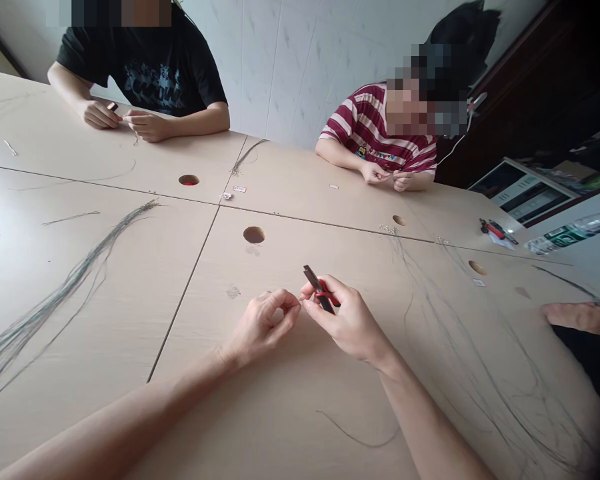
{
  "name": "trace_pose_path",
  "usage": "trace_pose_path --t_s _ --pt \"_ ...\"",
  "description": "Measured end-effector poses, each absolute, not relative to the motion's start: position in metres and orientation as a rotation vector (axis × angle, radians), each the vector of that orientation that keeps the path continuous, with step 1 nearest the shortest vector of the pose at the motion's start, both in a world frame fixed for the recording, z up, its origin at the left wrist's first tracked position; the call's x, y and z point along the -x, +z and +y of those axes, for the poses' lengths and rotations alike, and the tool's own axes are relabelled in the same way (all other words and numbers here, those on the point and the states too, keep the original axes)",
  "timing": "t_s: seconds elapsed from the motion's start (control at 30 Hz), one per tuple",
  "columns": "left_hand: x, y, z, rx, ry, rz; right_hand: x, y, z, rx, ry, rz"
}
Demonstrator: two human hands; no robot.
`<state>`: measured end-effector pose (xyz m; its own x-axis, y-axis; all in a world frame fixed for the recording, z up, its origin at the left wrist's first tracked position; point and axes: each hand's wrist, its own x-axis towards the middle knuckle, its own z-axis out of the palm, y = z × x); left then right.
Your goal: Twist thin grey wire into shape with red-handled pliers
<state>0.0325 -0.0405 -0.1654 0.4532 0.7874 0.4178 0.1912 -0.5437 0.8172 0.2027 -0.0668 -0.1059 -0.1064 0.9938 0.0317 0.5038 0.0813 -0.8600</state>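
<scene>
Head view: red-handled pliers (322, 292) are sitting in the person's right hand (353, 320), fingers wrapped on them, nose aimed away and a bit left, over the pale table (280, 413). The left hand (260, 327) is right beside it, thumb and index tips together; can't tell what's between, way too tiny. Big bundle of thin wires (83, 268) lies off to the left, more loose strands (511, 423) to the right, and 2 co-workers (155, 73) sit across.

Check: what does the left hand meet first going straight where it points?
Probably the right hand: its fingertips lie just beyond those of the left hand, with the pliers in its grip. Exact depth is unclear from one view.
</scene>
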Motion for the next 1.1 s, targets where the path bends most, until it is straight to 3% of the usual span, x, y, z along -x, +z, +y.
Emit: trace_pose_path --t_s 0.53,1.1 --pt "-0.0303 -0.1646 -0.0421 -1.965 1.093 0.823 -0.2047 -0.1087 -0.0663 1.496 1.027 -1.639" --pt "-0.0287 -0.1640 -0.0443 -1.870 1.133 0.889 -0.2027 -0.1037 -0.0690 1.465 0.906 -1.658"
